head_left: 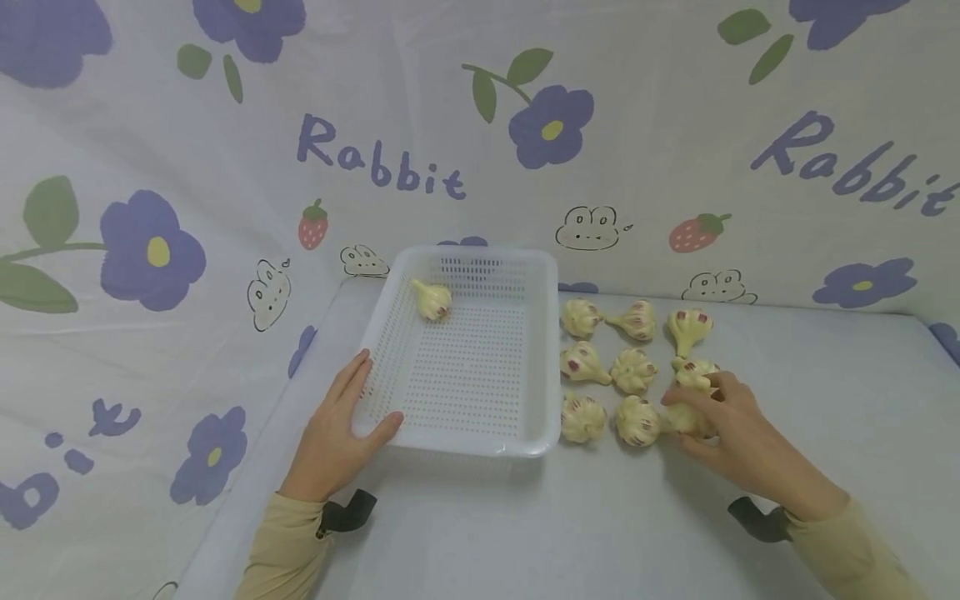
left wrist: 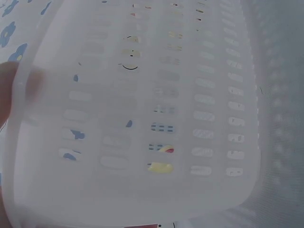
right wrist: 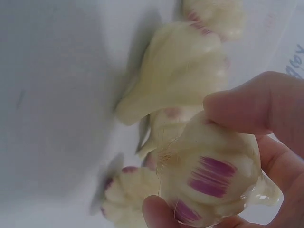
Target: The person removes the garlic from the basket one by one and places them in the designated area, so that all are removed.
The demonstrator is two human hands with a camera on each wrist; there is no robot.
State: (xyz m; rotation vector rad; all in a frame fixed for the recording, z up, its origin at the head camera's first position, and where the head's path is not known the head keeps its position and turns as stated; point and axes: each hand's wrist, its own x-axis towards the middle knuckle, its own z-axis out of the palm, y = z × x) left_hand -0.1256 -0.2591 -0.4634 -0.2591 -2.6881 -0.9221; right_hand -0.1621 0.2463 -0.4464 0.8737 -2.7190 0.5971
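My left hand (head_left: 335, 425) grips the left front corner of a white perforated plastic basket (head_left: 543, 367), thumb over the front rim, fingers along the left side. One garlic bulb (head_left: 432, 300) lies inside at the back left. Close up, the left wrist view shows the slotted basket wall (left wrist: 118, 194). To the right of the basket, my right hand (head_left: 738, 433) pinches a purple-streaked garlic bulb (right wrist: 209, 175) between thumb and fingertips, its roots facing the wrist camera. Beside the hand lie more garlic bulbs (head_left: 637, 421), one with a long stem (right wrist: 180, 71).
Several garlic bulbs (head_left: 581, 364) sit in loose rows along the basket's right side, with another bulb (head_left: 688, 329) at the back right. They rest on a pale grey table (head_left: 832, 392). A white cloth printed with flowers and rabbits (head_left: 645, 142) hangs behind and to the left.
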